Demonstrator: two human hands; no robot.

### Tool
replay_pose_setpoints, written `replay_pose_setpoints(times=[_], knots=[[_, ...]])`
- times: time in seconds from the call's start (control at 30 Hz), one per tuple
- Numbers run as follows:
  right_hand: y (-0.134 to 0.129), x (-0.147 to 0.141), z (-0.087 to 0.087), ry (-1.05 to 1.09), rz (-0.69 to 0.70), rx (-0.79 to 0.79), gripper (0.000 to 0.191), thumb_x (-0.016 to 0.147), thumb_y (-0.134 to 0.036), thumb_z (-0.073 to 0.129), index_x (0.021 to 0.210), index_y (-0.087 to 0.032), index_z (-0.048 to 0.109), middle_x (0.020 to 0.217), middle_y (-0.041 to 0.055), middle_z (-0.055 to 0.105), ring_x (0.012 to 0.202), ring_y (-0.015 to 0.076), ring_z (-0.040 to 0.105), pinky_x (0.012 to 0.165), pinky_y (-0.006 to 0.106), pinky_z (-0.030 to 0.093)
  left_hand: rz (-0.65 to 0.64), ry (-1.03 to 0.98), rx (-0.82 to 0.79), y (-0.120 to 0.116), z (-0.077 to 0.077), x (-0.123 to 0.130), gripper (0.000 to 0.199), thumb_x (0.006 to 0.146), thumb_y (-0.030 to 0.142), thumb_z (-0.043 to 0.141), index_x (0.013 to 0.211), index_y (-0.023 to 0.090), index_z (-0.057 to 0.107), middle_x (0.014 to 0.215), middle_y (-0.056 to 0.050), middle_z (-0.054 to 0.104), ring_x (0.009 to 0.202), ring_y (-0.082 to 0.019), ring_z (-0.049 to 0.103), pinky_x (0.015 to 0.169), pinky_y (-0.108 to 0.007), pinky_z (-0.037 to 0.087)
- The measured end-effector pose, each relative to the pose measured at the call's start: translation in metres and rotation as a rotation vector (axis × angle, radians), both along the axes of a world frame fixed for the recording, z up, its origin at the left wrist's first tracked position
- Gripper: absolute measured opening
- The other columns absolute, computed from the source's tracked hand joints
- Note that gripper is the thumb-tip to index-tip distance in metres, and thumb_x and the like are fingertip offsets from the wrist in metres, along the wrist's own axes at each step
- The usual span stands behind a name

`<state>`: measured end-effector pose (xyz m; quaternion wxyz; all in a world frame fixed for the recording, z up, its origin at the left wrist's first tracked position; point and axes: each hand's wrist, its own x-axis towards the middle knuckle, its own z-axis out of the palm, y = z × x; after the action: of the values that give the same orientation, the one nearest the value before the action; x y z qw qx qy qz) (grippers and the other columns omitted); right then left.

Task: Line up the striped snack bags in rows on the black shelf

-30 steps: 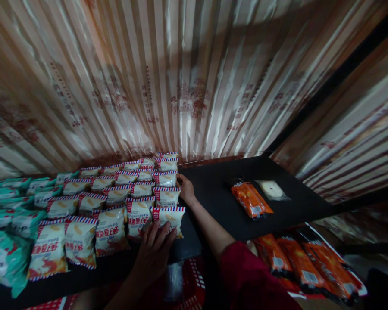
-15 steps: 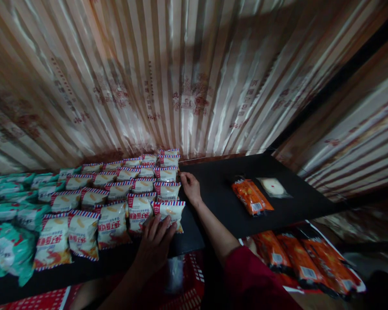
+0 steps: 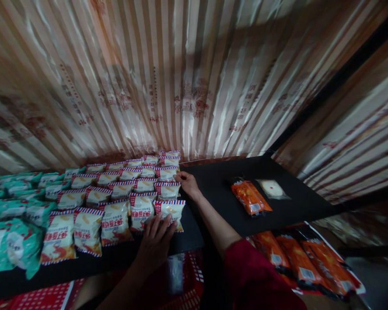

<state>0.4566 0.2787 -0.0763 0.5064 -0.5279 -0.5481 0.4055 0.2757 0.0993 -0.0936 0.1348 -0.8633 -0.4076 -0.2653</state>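
Observation:
Rows of white snack bags (image 3: pixel 116 221) with red-and-blue striped edges stand on a black shelf (image 3: pixel 213 185). My left hand (image 3: pixel 157 241) lies with its fingers spread against the lower front of the rightmost front bag (image 3: pixel 170 209) and the edge of the bag beside it. Farther back, my right hand (image 3: pixel 188 184) reaches along the right side of the rows. Its fingertips are pinched together at the right edge of a snack bag (image 3: pixel 166 174) in a rear row.
Green snack bags (image 3: pixel 22 245) fill the shelf's left end. An orange packet (image 3: pixel 250 197) and a clear-wrapped white round item (image 3: pixel 273 188) lie to the right. Below are more orange packets (image 3: pixel 305 260) and a red basket (image 3: pixel 192 275). A striped curtain (image 3: pixel 194 86) hangs behind.
My right hand's fingertips have moved slightly left, onto the edge of the rear bag. My left hand stays on the front bags. The view has shifted a little.

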Motion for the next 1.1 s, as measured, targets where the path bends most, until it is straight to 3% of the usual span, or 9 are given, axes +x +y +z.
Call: replay_pose_setpoints(times=[0.27, 0.47, 0.7, 0.93, 1.1], knots=[[0.004, 0.000, 0.001, 0.018, -0.036, -0.006, 0.034, 0.064, -0.053, 0.063, 0.070, -0.020, 0.061, 0.068, -0.0011, 0.063, 0.064, 0.0146, 0.054, 0.062, 0.026, 0.043, 0.013, 0.019, -0.022, 0.000, 0.002, 0.001, 0.052, 0.084, 0.019, 0.045, 0.136, 0.022, 0.039, 0.140, -0.004, 0.043, 0.135, -0.031, 0.022, 0.103, -0.046, 0.027], [-0.027, 0.003, 0.006, 0.028, -0.158, -0.042, 0.038, 0.074, -0.058, 0.052, 0.072, -0.020, 0.056, 0.062, -0.0020, 0.057, 0.056, 0.0126, 0.049, 0.054, 0.023, 0.039, 0.008, 0.018, -0.021, 0.000, -0.001, 0.001, 0.051, 0.082, 0.017, 0.045, 0.134, 0.021, 0.042, 0.138, -0.007, 0.045, 0.135, -0.034, 0.020, 0.100, -0.048, 0.029], [-0.057, 0.003, 0.011, -0.046, 0.116, -0.092, 0.037, 0.069, -0.055, 0.060, 0.067, -0.019, 0.057, 0.058, -0.0038, 0.053, 0.053, 0.0102, 0.045, 0.050, 0.022, 0.034, 0.008, 0.002, 0.019, -0.001, 0.004, 0.002, 0.050, 0.081, 0.013, 0.044, 0.130, 0.020, 0.047, 0.137, -0.007, 0.046, 0.136, -0.032, 0.020, 0.101, -0.047, 0.030], [-0.051, -0.005, 0.030, 0.071, 0.091, -0.078, 0.036, 0.063, -0.054, 0.065, 0.060, -0.020, 0.052, 0.053, -0.0044, 0.051, 0.049, 0.0105, 0.044, 0.049, 0.023, 0.035, 0.013, 0.003, 0.027, -0.002, 0.005, 0.002, 0.053, 0.079, 0.012, 0.043, 0.131, 0.020, 0.046, 0.139, -0.006, 0.043, 0.136, -0.030, 0.020, 0.104, -0.045, 0.030], [-0.050, -0.007, 0.023, 0.082, 0.023, -0.074, 0.037, 0.064, -0.056, 0.064, 0.062, -0.020, 0.054, 0.052, -0.0045, 0.052, 0.048, 0.0110, 0.045, 0.049, 0.024, 0.037, 0.025, 0.006, -0.016, 0.000, 0.006, 0.002, 0.056, 0.076, 0.013, 0.046, 0.131, 0.021, 0.045, 0.142, -0.007, 0.039, 0.136, -0.031, 0.020, 0.104, -0.046, 0.029]])
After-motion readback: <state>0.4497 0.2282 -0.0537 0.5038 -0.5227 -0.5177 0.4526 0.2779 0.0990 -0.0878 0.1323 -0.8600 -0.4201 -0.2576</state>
